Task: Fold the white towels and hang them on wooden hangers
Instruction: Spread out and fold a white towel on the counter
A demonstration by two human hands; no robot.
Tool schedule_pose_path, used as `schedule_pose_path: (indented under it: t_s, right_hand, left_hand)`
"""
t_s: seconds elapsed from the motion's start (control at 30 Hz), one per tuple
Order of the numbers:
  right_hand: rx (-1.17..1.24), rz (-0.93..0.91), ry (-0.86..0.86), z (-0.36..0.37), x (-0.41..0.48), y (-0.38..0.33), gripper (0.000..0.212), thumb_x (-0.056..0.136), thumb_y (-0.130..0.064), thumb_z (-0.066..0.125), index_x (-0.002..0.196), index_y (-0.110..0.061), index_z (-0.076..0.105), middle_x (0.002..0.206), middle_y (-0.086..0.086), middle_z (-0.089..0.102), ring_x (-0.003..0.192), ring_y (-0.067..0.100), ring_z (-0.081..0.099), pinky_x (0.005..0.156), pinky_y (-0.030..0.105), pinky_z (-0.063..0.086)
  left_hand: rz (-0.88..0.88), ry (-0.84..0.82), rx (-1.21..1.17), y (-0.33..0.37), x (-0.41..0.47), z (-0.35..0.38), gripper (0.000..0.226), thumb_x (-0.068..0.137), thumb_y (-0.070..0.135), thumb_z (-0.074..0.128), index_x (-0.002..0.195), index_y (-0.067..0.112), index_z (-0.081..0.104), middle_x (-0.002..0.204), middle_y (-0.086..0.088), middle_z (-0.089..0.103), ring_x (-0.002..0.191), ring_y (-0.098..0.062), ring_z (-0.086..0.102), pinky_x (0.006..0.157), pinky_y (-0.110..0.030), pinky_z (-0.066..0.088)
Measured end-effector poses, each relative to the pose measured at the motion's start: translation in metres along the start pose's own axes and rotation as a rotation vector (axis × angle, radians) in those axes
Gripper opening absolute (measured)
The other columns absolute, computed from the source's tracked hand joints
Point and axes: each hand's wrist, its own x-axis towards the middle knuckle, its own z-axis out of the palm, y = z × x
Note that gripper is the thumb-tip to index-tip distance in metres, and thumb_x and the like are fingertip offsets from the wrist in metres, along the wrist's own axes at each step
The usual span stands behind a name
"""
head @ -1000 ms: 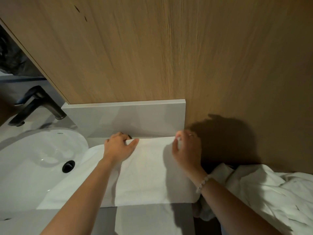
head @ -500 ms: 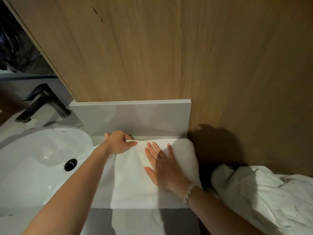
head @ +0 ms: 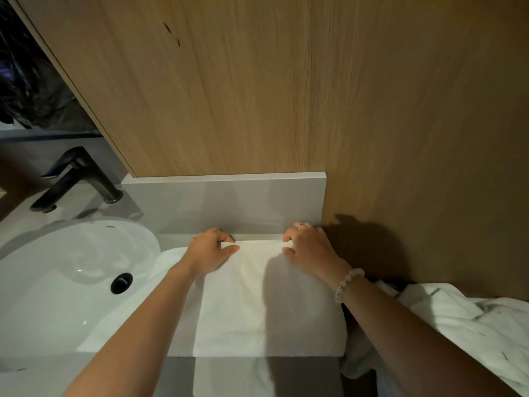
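A white towel (head: 252, 305) lies folded on the grey counter beside the sink, its near end hanging over the front edge. My left hand (head: 210, 252) pinches the towel's far edge at its left part, thumb on top and fingers curled under. My right hand (head: 307, 249), with a ring and a bead bracelet, grips the same far edge at its right part. Both hands sit close to the grey backsplash (head: 223, 202). No wooden hanger is in view.
A white basin (head: 57, 276) with a black drain (head: 121, 283) and a dark tap (head: 76, 181) is at the left. A crumpled pile of white cloth (head: 458, 325) lies at the right. A wooden wall (head: 286, 96) rises behind the counter.
My right hand has left the towel's top, where it pressed flat, and moved to the far edge, where it now grips. My left hand has stayed at the far edge.
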Motion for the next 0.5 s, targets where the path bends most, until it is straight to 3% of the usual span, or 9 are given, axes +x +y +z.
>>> schedule_pose_path:
  t_s: [0.07,0.17,0.27,0.37,0.5]
  right_hand:
    - [-0.042,-0.06,0.01,-0.003,0.001,0.002,0.025,0.095,-0.03,0.048,0.115,-0.018,0.056,0.125,0.004,0.052,0.121,0.021,0.044,0.095,0.03,0.031]
    - [-0.043,-0.089,0.082,-0.001,0.002,0.004,0.018,0.097,-0.024,0.045,0.106,-0.015,0.056,0.113,0.005,0.058,0.11,0.023,0.05,0.087,0.031,0.033]
    - [0.063,-0.055,0.201,0.003,0.004,0.0,0.02,0.088,-0.016,0.044,0.083,-0.008,0.061,0.084,0.01,0.066,0.083,0.03,0.062,0.07,0.03,0.036]
    - [0.05,-0.004,0.287,0.006,0.003,-0.006,0.011,0.07,-0.017,0.064,0.063,-0.014,0.056,0.056,0.002,0.059,0.052,0.024,0.061,0.052,0.026,0.042]
    - [-0.038,0.061,0.288,0.01,0.0,-0.011,0.031,0.058,-0.016,0.087,0.062,-0.016,0.056,0.056,-0.001,0.059,0.051,0.02,0.059,0.048,0.028,0.044]
  left_hand:
    - [-0.01,0.019,-0.07,0.0,0.0,0.003,0.02,0.088,0.032,0.063,0.097,0.016,0.071,0.103,-0.001,0.064,0.099,-0.021,0.059,0.09,-0.03,0.043]
    - [-0.02,0.028,-0.123,0.002,-0.002,0.003,0.021,0.09,0.03,0.061,0.095,0.012,0.071,0.092,0.0,0.059,0.083,-0.018,0.053,0.075,-0.025,0.038]
    - [-0.034,0.041,-0.138,0.002,-0.003,0.004,0.023,0.092,0.03,0.058,0.092,0.011,0.071,0.084,0.003,0.058,0.079,-0.017,0.051,0.074,-0.025,0.038]
    - [-0.054,0.051,-0.143,-0.001,-0.002,0.006,0.023,0.093,0.032,0.056,0.078,0.017,0.065,0.068,0.003,0.057,0.075,-0.023,0.054,0.075,-0.029,0.042]
    - [-0.075,0.081,-0.053,-0.002,-0.001,0.008,0.026,0.092,0.04,0.055,0.079,0.019,0.063,0.059,0.009,0.05,0.072,-0.023,0.053,0.07,-0.029,0.04]
